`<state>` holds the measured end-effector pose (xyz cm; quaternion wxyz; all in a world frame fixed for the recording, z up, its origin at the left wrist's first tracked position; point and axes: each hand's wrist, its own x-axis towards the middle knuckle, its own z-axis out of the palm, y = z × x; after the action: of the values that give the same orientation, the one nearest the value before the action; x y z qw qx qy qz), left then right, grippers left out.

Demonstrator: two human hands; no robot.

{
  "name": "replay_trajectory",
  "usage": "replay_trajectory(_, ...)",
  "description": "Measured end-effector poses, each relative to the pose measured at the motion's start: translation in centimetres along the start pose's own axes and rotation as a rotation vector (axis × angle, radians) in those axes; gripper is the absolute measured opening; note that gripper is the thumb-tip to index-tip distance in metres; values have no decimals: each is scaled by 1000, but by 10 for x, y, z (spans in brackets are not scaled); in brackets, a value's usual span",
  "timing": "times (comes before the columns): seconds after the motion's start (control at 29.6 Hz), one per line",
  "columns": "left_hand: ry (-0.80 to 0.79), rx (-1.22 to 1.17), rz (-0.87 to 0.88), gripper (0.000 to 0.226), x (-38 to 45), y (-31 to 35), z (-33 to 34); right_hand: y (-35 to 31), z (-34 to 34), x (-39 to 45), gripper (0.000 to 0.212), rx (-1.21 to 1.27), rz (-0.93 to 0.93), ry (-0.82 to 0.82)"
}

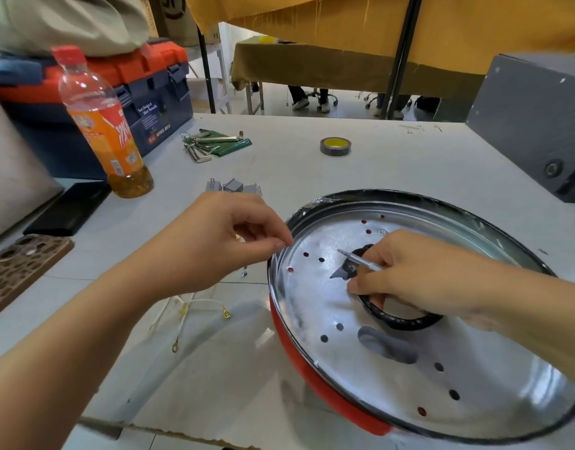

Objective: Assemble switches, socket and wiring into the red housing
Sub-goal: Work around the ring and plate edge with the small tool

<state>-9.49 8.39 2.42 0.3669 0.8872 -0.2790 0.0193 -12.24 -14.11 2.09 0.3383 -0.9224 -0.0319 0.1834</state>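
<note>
The round red housing [315, 381] lies on the table with its shiny metal plate [328, 303] facing up, dotted with small holes and a black-rimmed centre opening [406, 323]. My right hand [419, 274] rests over that opening and grips a thin silver screwdriver [361, 260] pointing left. My left hand [227, 235] hovers at the plate's left rim with fingers curled and thumb against fingertips; what it pinches, if anything, is hidden. White wires with brass terminals [195, 316] lie on the table left of the housing. Small grey parts [234, 185] sit beyond my left hand.
An orange drink bottle [101, 125] stands at the left before a blue and orange toolbox [143, 92]. Hex keys [211, 142] and a tape roll [335, 146] lie farther back. A grey box [536, 125] is at the right. Two phones [26, 264] lie at the left edge.
</note>
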Motion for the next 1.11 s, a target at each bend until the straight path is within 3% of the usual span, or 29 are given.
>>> replay_trajectory(0.34, -43, 128, 46, 10, 4, 8, -1, 2, 2, -2, 39, 37, 9, -2)
replay_trajectory(0.68, -347, 471, 41, 13, 31, 25, 0, 3, 3, -2, 35, 60, -1, 8)
replay_trajectory(1.11, -417, 621, 15, 4, 39, 27, 3, 5, 5, -3, 36, 47, -18, 54)
